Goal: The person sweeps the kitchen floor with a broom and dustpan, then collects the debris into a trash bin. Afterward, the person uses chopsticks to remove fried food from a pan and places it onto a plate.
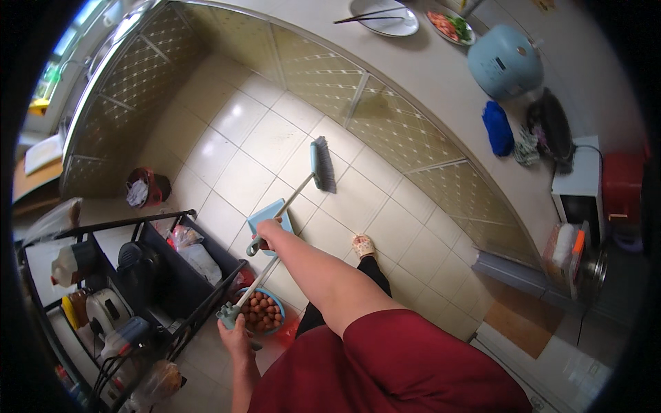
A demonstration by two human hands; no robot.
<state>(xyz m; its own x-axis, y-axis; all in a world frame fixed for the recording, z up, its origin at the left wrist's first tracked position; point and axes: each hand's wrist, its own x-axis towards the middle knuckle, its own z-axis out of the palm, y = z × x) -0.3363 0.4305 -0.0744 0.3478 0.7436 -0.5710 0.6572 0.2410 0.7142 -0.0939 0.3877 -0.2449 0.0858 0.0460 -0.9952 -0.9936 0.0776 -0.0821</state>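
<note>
My right hand (269, 233) is closed around the upper handle of a broom (296, 195). The broom's light blue head with grey bristles (324, 165) lies out over the tiled floor, toward the cabinets. Lower left, my left hand (237, 330) grips the grey-green top of a dustpan's long pole (256, 283). The light blue dustpan (266, 211) rests partly behind my right hand, near the broom's handle. Beside the pole, close to my left hand, stands a blue-rimmed basin of brown eggs (262, 311).
A black metal rack (178, 304) with appliances stands at the left, a red bin (155, 187) beyond it. Patterned cabinets (320, 57) line the far side and right. The counter (444, 77) bears a blue rice cooker (506, 62) and plates. My slippered foot (363, 245) is on the tiles.
</note>
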